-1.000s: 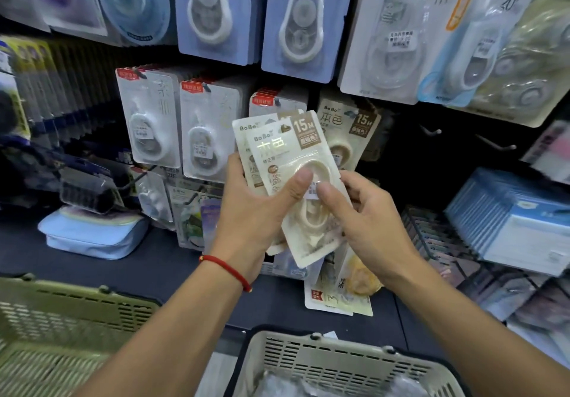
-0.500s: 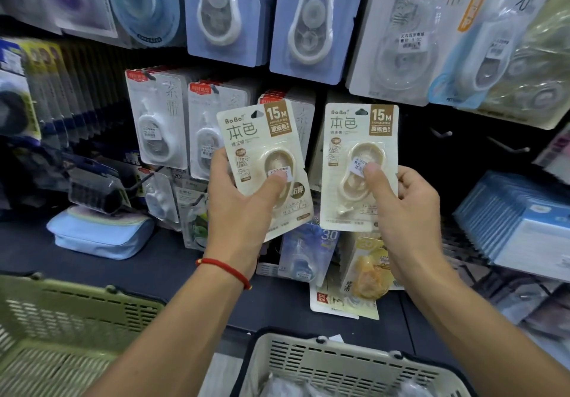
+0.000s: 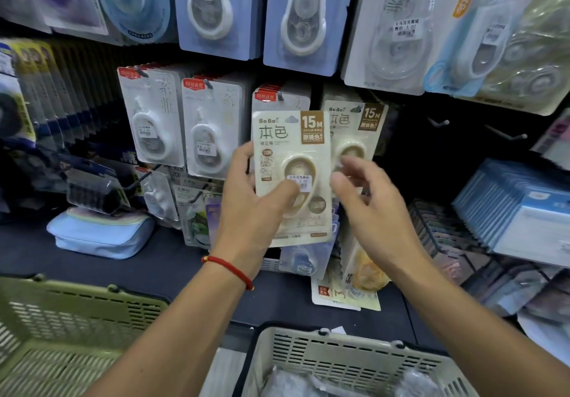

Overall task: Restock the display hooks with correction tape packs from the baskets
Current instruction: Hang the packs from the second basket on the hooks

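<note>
Right hand (image 3: 367, 208) now off hung pack (image 3: 354, 131), fingers loose; left hand (image 3: 256, 208) gripping cream pack (image 3: 290, 147), edges overlapping.

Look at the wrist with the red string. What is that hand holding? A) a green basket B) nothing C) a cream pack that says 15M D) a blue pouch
C: the left hand grips the cream 15M correction tape pack, thumb pressed on its front.
</note>
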Motion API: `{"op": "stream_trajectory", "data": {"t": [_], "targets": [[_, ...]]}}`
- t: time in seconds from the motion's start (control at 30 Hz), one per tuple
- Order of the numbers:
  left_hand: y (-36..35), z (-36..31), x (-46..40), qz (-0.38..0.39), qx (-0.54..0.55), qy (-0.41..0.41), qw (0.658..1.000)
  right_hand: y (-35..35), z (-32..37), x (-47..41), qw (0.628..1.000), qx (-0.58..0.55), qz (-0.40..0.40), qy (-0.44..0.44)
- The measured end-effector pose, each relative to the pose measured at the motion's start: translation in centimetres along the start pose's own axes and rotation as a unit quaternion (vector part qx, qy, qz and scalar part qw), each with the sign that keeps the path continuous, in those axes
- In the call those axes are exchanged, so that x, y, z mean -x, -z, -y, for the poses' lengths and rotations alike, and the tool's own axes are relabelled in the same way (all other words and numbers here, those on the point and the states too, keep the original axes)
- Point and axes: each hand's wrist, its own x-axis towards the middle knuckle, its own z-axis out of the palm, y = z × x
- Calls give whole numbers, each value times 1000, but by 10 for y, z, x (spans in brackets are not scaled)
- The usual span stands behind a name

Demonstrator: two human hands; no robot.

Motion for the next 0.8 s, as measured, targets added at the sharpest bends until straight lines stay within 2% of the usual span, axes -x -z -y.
{"op": "stream_trajectory", "data": {"t": [0.07, 0.1, 0.2, 0.3, 0.43, 0.8], "targets": [[-7, 0, 2, 33, 12, 12, 999, -4, 4, 6, 995, -76, 69, 7], [-9, 0, 3, 46, 12, 16, 999, -5, 4, 6, 993, -99, 64, 11], [-12, 2, 5, 79, -19, 29, 996, -1, 6, 0, 991, -133, -20, 15], [-14, 5, 7, 107, -58, 31, 992, 8, 7, -11, 987, -140, -78, -18], [-16, 7, 8, 115, -71, 26, 990, 14, 3, -15, 989, -109, -94, -41], [-18, 12, 4, 112, -59, 13, 992, 18, 5, -15, 988, -101, -113, -32]]}}
